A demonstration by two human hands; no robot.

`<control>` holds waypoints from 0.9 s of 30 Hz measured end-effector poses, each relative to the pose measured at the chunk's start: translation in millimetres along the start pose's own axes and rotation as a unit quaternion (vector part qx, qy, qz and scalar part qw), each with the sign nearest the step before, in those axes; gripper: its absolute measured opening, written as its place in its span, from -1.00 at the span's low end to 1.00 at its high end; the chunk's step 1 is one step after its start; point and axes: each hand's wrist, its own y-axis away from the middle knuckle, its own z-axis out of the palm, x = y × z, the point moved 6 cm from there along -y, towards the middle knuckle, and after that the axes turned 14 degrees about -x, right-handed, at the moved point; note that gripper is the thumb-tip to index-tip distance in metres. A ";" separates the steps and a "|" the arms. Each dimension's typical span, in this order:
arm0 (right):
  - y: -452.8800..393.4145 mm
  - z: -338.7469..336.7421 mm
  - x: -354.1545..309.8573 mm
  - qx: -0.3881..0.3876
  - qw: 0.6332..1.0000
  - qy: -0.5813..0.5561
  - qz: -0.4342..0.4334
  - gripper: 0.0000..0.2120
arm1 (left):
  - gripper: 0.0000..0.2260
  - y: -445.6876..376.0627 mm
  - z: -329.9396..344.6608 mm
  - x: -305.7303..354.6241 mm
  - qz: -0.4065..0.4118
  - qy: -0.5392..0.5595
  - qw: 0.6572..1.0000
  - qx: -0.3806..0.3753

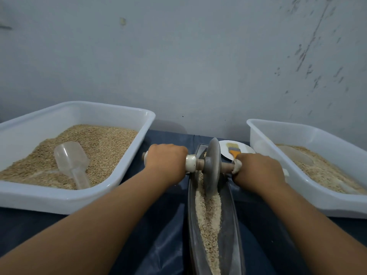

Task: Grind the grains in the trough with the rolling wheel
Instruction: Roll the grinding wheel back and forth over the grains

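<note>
Seen from the head camera: a grey wheel (212,165) stands upright in a long dark trough (230,225) that runs down the middle of a blue-covered table (162,235). Pale grains (209,215) fill the trough's channel. The left hand (165,162) grips the axle's left end, fingers curled round it; the right hand (258,171) grips the right end. A white tub (59,197) of grain with a clear scoop (72,161) sits left, another tub (309,199) right. A brush (232,149) lies on a plate (245,149) behind.
</note>
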 end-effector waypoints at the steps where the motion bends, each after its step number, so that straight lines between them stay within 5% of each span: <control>1: -2.0 -1.6 -1.3 0.005 1.000 0.008 -0.004 -0.85 | -0.79 -1.4 1.9 -1.1 0.000 0.006 1.000 -0.013; 5: 4.1 6.7 3.2 -0.013 1.000 0.012 -0.019 -0.87 | -0.81 5.7 10.7 -3.7 0.020 0.010 0.999 -0.048; 9: -0.8 6.7 2.9 -0.111 0.993 -0.018 -0.042 -0.93 | -0.84 5.8 12.0 -4.0 0.023 0.015 0.997 -0.078; 15: -2.0 7.7 3.1 -0.006 1.000 -0.004 -0.014 -0.77 | -0.81 -4.3 -0.6 3.5 0.016 -0.012 0.999 -0.049; 21: 10.0 25.9 11.1 -0.149 0.986 -0.072 -0.029 -0.84 | -0.81 1.2 -2.9 10.5 0.057 -0.039 0.996 -0.054; 27: -7.8 6.4 4.9 -0.089 0.995 -0.039 -0.019 -0.79 | -0.79 -5.7 -3.1 4.7 0.035 -0.005 0.998 -0.054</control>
